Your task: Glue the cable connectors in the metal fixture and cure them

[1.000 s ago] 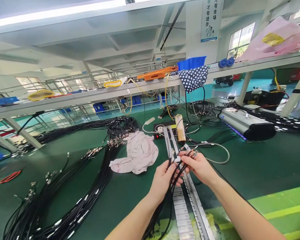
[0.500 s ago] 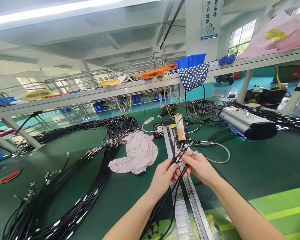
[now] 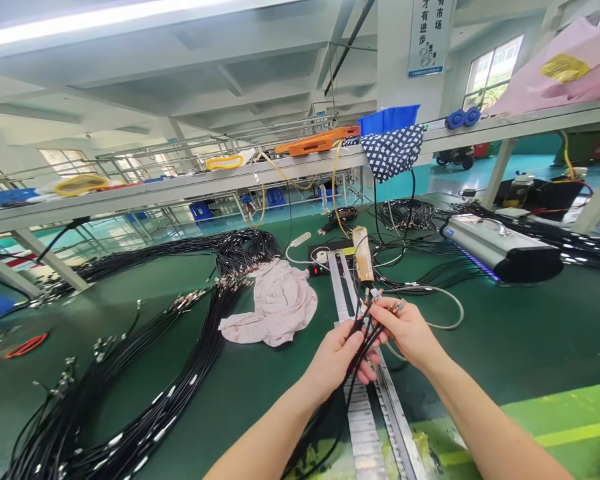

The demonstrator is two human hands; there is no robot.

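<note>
Both my hands meet over a long metal ruler point(image 3: 365, 427) that runs down the green table point(image 3: 530, 333). My left hand point(image 3: 337, 360) is closed round a small bunch of thin black cables point(image 3: 363, 330) that trail down towards me. My right hand point(image 3: 405, 330) pinches the metal-tipped ends of those cables point(image 3: 375, 300) just above the left hand's fingers. The cable tips fan out upward between the two hands.
A crumpled pinkish cloth point(image 3: 277, 307) lies left of the ruler. Many black cables point(image 3: 145, 373) spread across the left of the table. A black and silver machine point(image 3: 500, 250) sits at the right. A wooden-handled tool point(image 3: 363, 260) and a power strip point(image 3: 325, 257) lie behind. A shelf point(image 3: 230, 183) spans above.
The cable ends have been gathered closer together between my hands. My hands and the view have shifted slightly to the right; both grips stay the same.
</note>
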